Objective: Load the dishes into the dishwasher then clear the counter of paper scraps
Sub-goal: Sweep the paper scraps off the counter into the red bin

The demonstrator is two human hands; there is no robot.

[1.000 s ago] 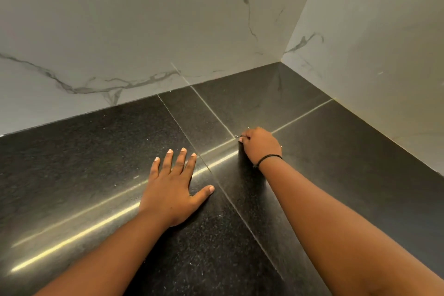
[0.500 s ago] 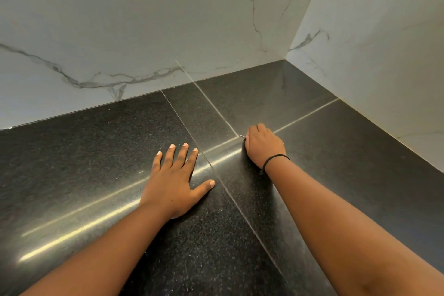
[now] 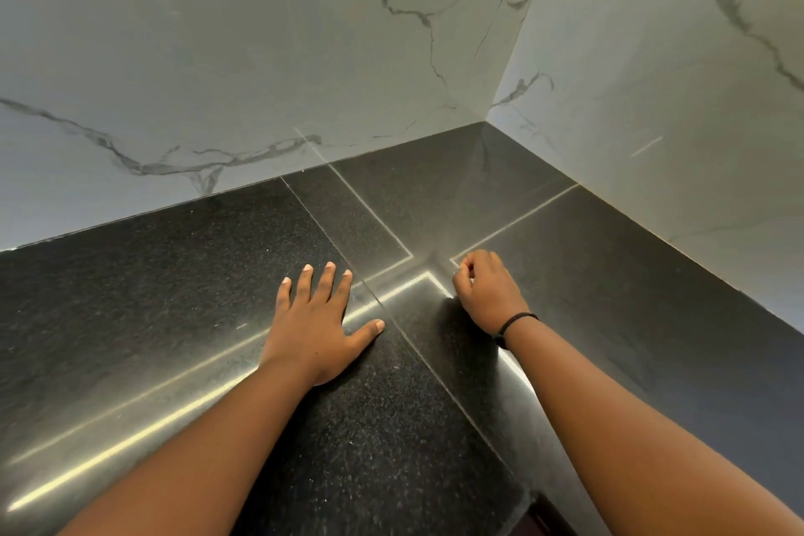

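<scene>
While my left hand [image 3: 314, 326] lies flat, fingers spread, on the counter [image 3: 130, 296], my right hand [image 3: 487, 296] curls in a pinch; I cannot tell if it holds a scrap. Scraps: light, limp, tearable; I'd nip an edge, or sweep.

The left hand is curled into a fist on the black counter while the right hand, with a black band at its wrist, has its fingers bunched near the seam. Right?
Not quite. The head view shows the left hand lying flat with fingers spread on the black counter. The right hand and its black band are as you say.
</scene>
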